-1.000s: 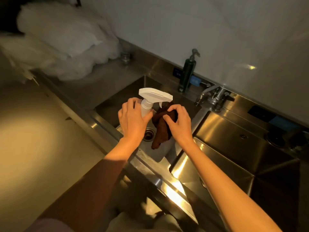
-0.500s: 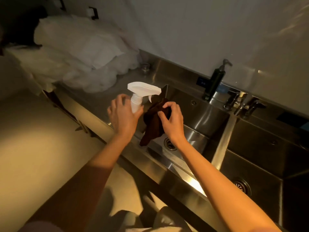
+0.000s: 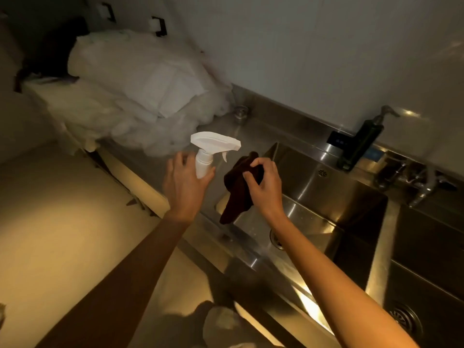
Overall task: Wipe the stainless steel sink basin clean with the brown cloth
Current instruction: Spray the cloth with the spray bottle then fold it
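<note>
wiping hasn't really started imo: the right hand (image 3: 263,187) pinches the cloth (image 3: 237,190), which hangs over the near-left corner of the basin (image 3: 334,197) without touching the steel. left hand (image 3: 184,184) has fingers curled round the spray bottle (image 3: 206,156), contents not visible. basin looks empty besides its drain (image 3: 276,238).

Both forearms are bare to the frame's lower edge, with no sleeve, watch or ring showing.
</note>
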Available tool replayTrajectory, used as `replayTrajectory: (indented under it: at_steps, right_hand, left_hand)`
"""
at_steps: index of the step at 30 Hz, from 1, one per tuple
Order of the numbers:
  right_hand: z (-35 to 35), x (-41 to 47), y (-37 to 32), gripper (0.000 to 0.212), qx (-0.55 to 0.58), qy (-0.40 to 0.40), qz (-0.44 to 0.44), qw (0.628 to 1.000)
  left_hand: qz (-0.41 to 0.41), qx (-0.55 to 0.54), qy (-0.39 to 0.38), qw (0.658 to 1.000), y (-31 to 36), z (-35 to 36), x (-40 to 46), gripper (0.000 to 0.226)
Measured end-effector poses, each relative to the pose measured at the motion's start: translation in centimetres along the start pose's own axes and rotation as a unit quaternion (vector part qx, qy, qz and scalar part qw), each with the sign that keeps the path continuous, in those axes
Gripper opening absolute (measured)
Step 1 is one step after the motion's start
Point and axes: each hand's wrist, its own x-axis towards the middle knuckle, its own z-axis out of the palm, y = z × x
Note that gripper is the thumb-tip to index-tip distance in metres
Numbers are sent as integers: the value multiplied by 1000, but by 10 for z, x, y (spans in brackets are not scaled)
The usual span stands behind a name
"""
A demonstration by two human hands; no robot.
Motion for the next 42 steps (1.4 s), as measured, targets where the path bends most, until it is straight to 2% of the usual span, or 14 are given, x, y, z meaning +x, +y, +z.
replayTrajectory:
  at_steps: [6, 12, 21, 31, 38, 42]
  right_hand:
    - [25, 64, 7, 24, 8, 36, 9, 999]
    - [34, 107, 20, 27, 30, 63, 54, 996]
    - [31, 146, 41, 25, -12, 117, 83, 990]
    - [66, 157, 45, 25, -52, 217, 133, 966]
    - [119, 155, 32, 25, -73, 299, 173, 936]
    - [143, 149, 25, 25, -76, 314, 186, 928]
  left_hand:
    - [1, -6, -37, 999, -1, 31, 69, 53]
    - [30, -45, -35, 998, 4, 66, 122, 53]
    - [79, -70, -81, 991, 19, 119, 179, 54]
    - [169, -136, -138, 966, -7, 163, 238, 51]
    - [209, -187, -201, 939, -44, 160, 262, 54]
    - [222, -206, -218, 928, -61, 157, 268, 51]
